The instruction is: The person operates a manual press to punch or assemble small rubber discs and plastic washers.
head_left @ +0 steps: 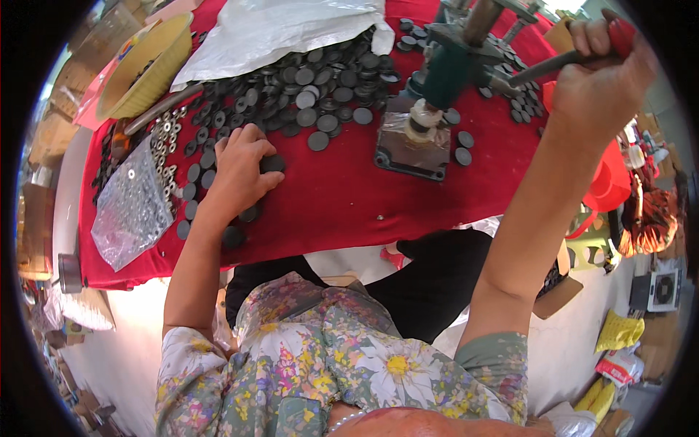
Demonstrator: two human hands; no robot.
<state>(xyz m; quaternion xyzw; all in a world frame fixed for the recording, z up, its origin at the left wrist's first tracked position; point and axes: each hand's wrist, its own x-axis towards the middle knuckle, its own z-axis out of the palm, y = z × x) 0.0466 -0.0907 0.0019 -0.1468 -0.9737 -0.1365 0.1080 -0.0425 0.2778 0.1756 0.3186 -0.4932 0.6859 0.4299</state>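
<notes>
My left hand [244,166] is at the left of the red-covered table, thumb and fingers closed on a dark grey disc [274,164]. More loose discs lie beside that hand and wrist. Raised at the upper right, my right hand [601,76] is wrapped around the lever [542,71] of a dark green hand press [445,76], near its red knob [621,36]. Below the press head is a metal base plate [413,146]. The white collar at the bottom of the head hides what, if anything, sits under it.
A heap of dark discs [320,87] spills from a white sack [284,29]. Small metal rings [166,149] lie at the left by a clear plastic bag [131,211] and a yellow basket [145,69]. More discs surround the press. A red container [610,182] stands right of the table.
</notes>
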